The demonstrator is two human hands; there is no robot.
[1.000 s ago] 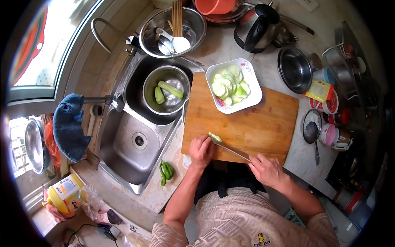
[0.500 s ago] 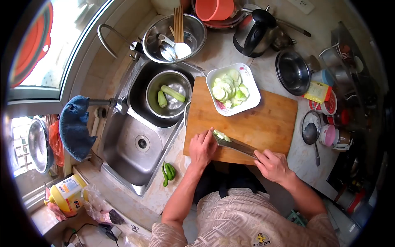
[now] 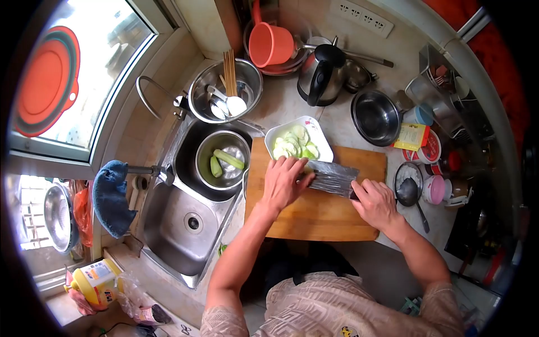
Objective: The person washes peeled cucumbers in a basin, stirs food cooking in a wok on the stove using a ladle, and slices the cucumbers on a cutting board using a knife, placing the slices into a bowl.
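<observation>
My right hand (image 3: 375,203) grips the handle of a broad cleaver (image 3: 334,178), its wet blade turned flat above the cutting board (image 3: 320,216). At the blade's far end is my left hand (image 3: 284,184), fingers curled beside the near rim of the white bowl (image 3: 325,150). A little pale green vegetable shows between its thumb and fingers; the rest is hidden. Pale green vegetable slices (image 3: 293,143) lie in the bowl, which rests partly on the board's back edge.
Left of the board, a double sink (image 3: 168,224) holds a steel bowl (image 3: 200,160) with two peeled green vegetable pieces (image 3: 229,159). Behind stand a bowl of utensils (image 3: 255,92), a kettle (image 3: 328,76) and a black bowl (image 3: 375,118). A ladle (image 3: 409,192) lies at right.
Both hands and the cleaver have moved forward from the board's near edge towards the white bowl. The blade has turned from edge-on to flat. The camera view has tilted up.
</observation>
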